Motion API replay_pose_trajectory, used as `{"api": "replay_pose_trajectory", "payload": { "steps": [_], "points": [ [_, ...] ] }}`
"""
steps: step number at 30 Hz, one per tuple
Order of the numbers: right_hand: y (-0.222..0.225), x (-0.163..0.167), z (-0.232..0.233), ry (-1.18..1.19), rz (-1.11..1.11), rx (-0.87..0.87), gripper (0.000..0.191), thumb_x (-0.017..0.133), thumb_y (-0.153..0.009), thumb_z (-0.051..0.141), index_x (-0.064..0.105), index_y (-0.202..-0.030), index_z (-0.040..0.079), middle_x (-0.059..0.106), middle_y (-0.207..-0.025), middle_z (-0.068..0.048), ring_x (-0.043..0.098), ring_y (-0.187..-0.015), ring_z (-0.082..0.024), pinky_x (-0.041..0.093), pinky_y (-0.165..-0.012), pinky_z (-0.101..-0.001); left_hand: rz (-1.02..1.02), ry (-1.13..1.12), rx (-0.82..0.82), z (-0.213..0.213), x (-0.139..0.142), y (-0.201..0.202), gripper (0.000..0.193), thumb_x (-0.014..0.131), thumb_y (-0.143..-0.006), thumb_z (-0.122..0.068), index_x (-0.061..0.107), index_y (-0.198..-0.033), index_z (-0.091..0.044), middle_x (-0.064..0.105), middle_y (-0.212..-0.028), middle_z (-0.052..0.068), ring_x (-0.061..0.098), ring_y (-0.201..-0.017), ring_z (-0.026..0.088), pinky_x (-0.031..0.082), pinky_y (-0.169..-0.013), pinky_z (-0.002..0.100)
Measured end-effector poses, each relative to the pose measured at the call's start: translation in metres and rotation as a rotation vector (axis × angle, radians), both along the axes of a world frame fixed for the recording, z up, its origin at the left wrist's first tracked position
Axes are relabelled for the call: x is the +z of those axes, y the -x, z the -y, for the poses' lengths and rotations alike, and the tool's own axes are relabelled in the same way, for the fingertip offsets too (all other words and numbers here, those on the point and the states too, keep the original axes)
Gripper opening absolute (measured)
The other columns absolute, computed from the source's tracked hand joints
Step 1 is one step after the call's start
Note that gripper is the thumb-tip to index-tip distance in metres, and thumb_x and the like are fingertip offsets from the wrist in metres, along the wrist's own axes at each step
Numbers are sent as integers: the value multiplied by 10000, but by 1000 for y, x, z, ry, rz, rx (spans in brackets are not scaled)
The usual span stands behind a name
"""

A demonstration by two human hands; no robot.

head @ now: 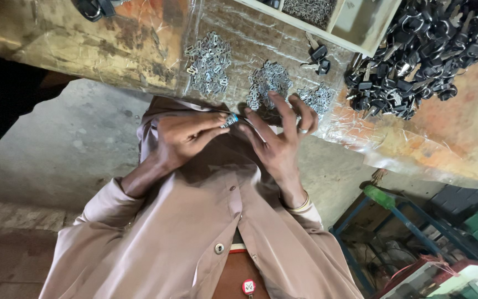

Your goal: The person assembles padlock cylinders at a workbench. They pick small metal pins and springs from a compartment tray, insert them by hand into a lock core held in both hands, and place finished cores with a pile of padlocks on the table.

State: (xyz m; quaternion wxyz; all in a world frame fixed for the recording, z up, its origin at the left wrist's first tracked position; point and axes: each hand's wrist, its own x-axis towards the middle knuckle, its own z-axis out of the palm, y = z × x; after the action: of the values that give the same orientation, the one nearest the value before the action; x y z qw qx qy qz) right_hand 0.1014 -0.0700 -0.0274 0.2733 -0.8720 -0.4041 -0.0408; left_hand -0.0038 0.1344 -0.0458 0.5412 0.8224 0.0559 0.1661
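Head view, looking down over my chest to the workbench [112,50], which is covered in clear plastic sheet. At left, my left hand [186,138] pinches a small metal piece with a blue tip [229,119] between thumb and forefinger, just at the bench edge. Beyond it lie three loose heaps of small flat metal parts: a left heap [208,65], a middle heap [269,83] and a right heap [317,97]. My right hand [280,135] is spread open, fingers lifted, gripping nothing; its fingertips meet the piece from the other side. Further right, a large pile of black-headed keys [416,50] fills the corner. I judge the work mid-run: one piece is in hand, and the heaps are still well stocked.
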Motion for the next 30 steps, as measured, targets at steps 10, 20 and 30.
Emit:
{"api": "replay_pose_trajectory", "payload": {
  "steps": [10, 20, 30],
  "points": [
    [2, -7, 6, -94, -54, -24, 214, 908, -876, 146, 778, -1043, 177, 705, -1201, 38, 577, -1210, -230, 278, -1121, -441, -58, 177, 69, 5, -3, -9, 234, 861, -883, -14, 760, -1092, 13, 779, -1108, 146, 793, -921, 200, 632, -739, 275],
    [7, 1, -15, -368, -384, -76, 198, 820, -881, -8, 751, -1060, 41, 733, -1033, -77, 639, -1002, -238, 468, -923, -335, -73, 152, 37, 12, -1, -14, 247, 852, -894, -26, 750, -1114, 21, 773, -1119, 143, 791, -954, 209, 649, -779, 286],
    [14, -5, -14, -399, -540, -155, 217, 865, -891, 84, 719, -1051, 82, 772, -962, -28, 659, -909, -158, 388, -956, -316, -18, 6, -16, 9, 0, -13, 208, 816, -906, -2, 751, -1104, 4, 775, -1127, 133, 789, -976, 227, 643, -800, 300]
  ]
}}
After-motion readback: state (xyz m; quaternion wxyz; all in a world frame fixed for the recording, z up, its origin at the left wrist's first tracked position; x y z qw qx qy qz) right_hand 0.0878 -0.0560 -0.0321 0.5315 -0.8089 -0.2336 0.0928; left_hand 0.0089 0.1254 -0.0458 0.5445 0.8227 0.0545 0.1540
